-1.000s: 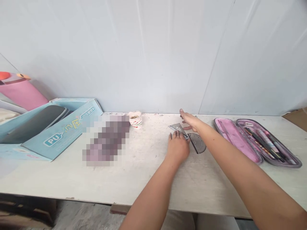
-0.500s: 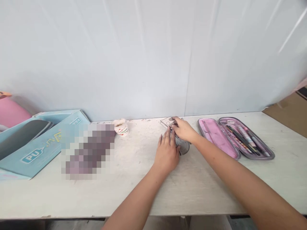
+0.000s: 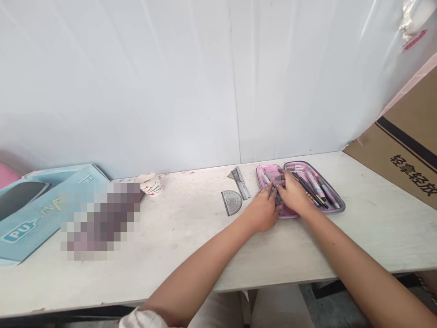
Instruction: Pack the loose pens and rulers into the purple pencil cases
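My left hand [image 3: 264, 210] and my right hand [image 3: 290, 193] meet over the pink lid half of an open pencil case [image 3: 288, 216]. Their fingers are bent close together around something thin and greyish, too covered for me to name. Pens [image 3: 309, 189] lie in the other half of the case, just right of my right hand. Left of the hands, a clear half-round protractor [image 3: 232, 202] lies flat on the table. Behind it rests a clear ruler [image 3: 243, 184], with a small triangular piece [image 3: 234, 174] at its far end.
A paper cup [image 3: 152, 186] stands by the wall, beside a blurred-out purple object [image 3: 105, 221]. Farther left is a light blue box [image 3: 44, 218] marked PU. A brown cardboard box [image 3: 403, 159] stands at the right end of the white table [image 3: 191, 255].
Both hands have moved right, from the clear measuring tools to the pencil case. The protractor and ruler now show uncovered on the table. The view has turned right.
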